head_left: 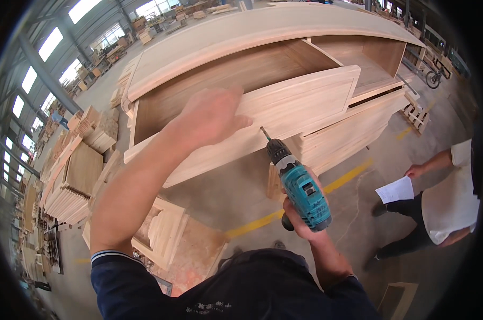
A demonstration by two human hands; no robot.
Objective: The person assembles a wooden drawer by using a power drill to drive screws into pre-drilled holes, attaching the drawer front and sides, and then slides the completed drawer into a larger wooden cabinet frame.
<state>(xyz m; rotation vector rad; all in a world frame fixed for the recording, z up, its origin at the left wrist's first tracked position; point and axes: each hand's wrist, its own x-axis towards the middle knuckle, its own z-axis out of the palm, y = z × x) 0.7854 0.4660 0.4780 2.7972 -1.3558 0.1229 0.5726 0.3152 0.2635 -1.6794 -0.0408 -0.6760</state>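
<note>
A pale wooden drawer (305, 104) is pulled partway out of a long unfinished wooden cabinet (241, 26). Over the top edge of its front panel my left hand (214, 114) is hooked, the thumb on the outer face and the fingers hidden behind. My right hand (300, 213) is wrapped round the handle of a teal cordless drill (305, 197). The thin drill bit (265, 133) points at the lower middle of the drawer front; its tip is at the panel's face, and whether it has entered the wood I cannot tell.
Stacked wooden panels (73, 176) stand at the left. Below the drawer is a wooden frame piece (161, 229). A person (444, 202) holding a white paper (395, 190) stands at the right. Yellow lines (350, 176) cross the concrete floor. A bicycle (436, 77) is farther back.
</note>
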